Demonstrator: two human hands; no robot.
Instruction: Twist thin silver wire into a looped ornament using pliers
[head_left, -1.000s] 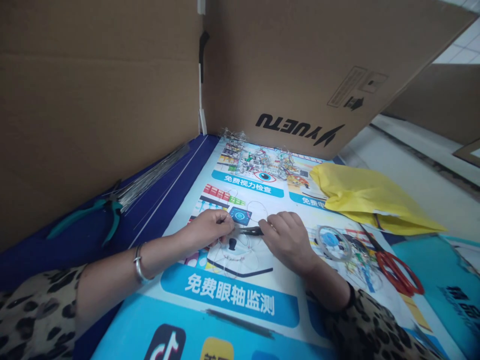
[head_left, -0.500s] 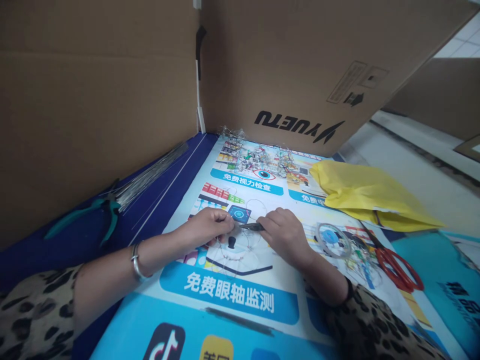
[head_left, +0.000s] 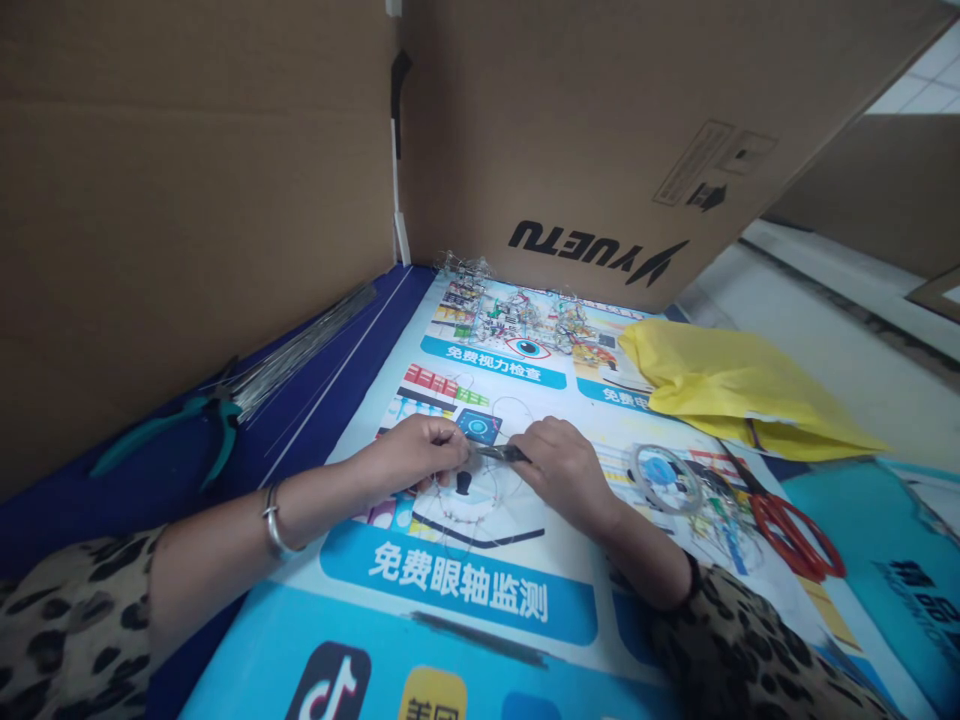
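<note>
Near the middle of the printed sheet, my left hand pinches thin wire between thumb and fingertips. My right hand is wrapped round a small dark pair of pliers. Their narrow jaws point left and reach the wire at my left fingertips; I cannot tell whether they grip it. Loose loops of the fine wire, with what look like tiny beads, hang below and between my hands over the sheet. The pliers' handles are hidden in my right palm.
Teal-handled pliers and a bundle of straight wires lie at left. Tangled wire pieces are at the back. To the right are a tape roll, red-handled scissors and a yellow bag. Cardboard walls stand behind.
My right hand and the pliers have shifted very slightly left, closer to my left fingertips. My left hand stays in nearly the same place.
</note>
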